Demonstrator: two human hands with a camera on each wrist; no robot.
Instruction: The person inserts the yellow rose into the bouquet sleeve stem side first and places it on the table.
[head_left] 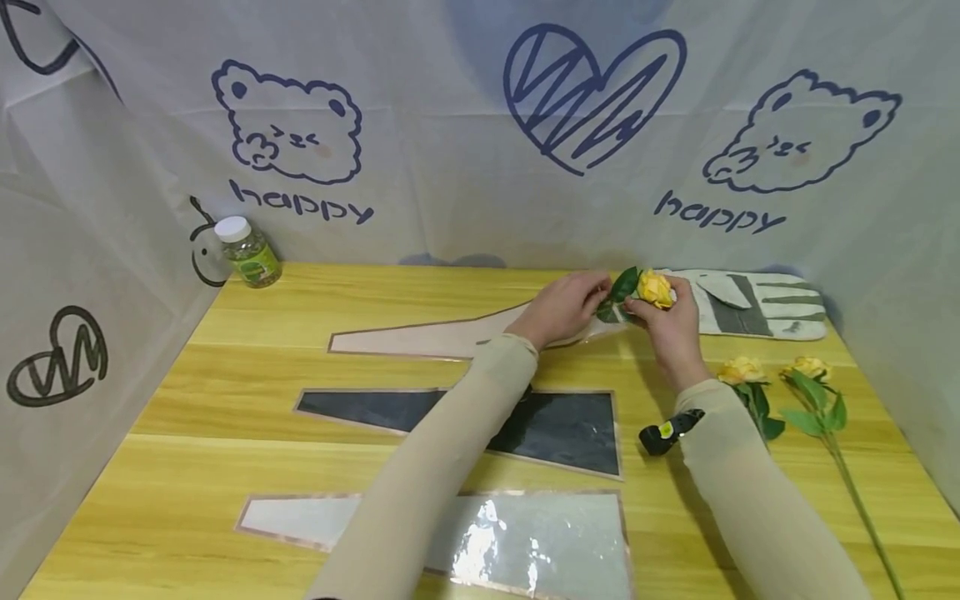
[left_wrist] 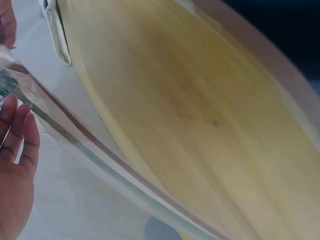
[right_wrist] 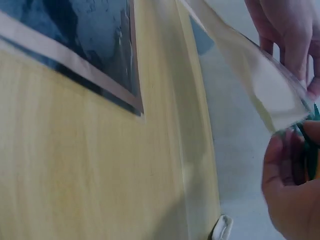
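Observation:
A yellow artificial rose with green leaves is in my right hand, which pinches it just below the bloom. Its stem lies inside a long, tapered clear flower sleeve with a pinkish edge, lifted at its wide end. At that wide end, my left hand has its fingertips together by the leaves, pinching the sleeve's edge. In the left wrist view the stem runs down the sleeve. The right wrist view shows the sleeve's mouth between both hands; the fingertips partly hide what they grip.
A dark sleeve and a pale, shiny sleeve lie flat nearer me. Two yellow roses, one partly behind my right arm and another, lie at right. White-and-grey work gloves rest at the back right, a lidded jar at the back left.

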